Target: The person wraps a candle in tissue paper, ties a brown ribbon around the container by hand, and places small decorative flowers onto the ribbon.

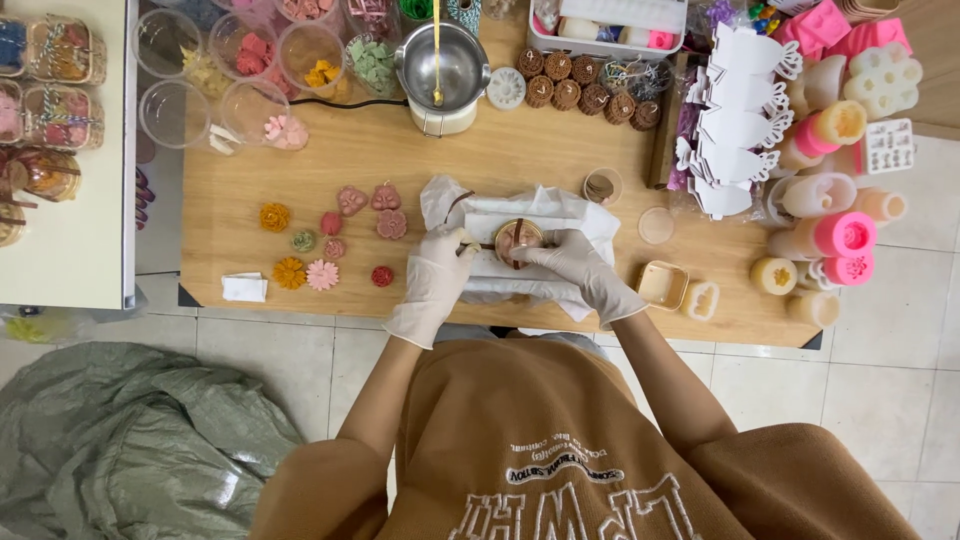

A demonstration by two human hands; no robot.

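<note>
Head view: on the table (480, 165), a small round jar (518, 237) is sitting on white paper (560, 212). The left hand (440, 268) is pinching it at nine o'clock; the right hand (572, 262) is gripping its three o'clock side.

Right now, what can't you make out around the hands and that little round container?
Head view only:
- Round container: its base and sides, covered by the left hand and right hand.
- White paper: what lies beneath it is hidden.
- Metal pot: contents too small to tell.
- Pink moulds: cut off by the top edge.
</note>
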